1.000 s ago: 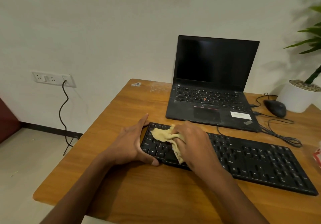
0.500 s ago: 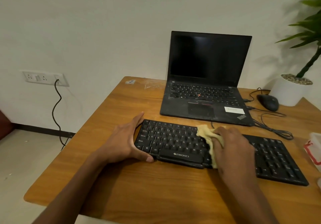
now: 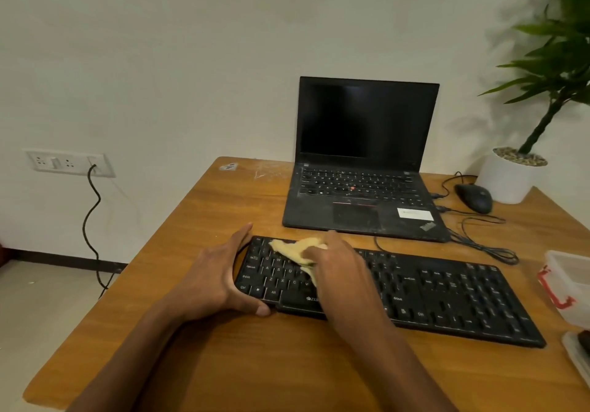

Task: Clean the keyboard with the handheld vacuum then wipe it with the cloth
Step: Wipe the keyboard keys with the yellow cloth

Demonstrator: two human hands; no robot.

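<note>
Cloth pressed on the keyboard's left keys.
It is held, seemingly bunched, under the right hand; the left hand clasps the keyboard's left end, its length running left-right across the desk.

Right hand hides keyboard middle keys — container cut off at edge.
</note>
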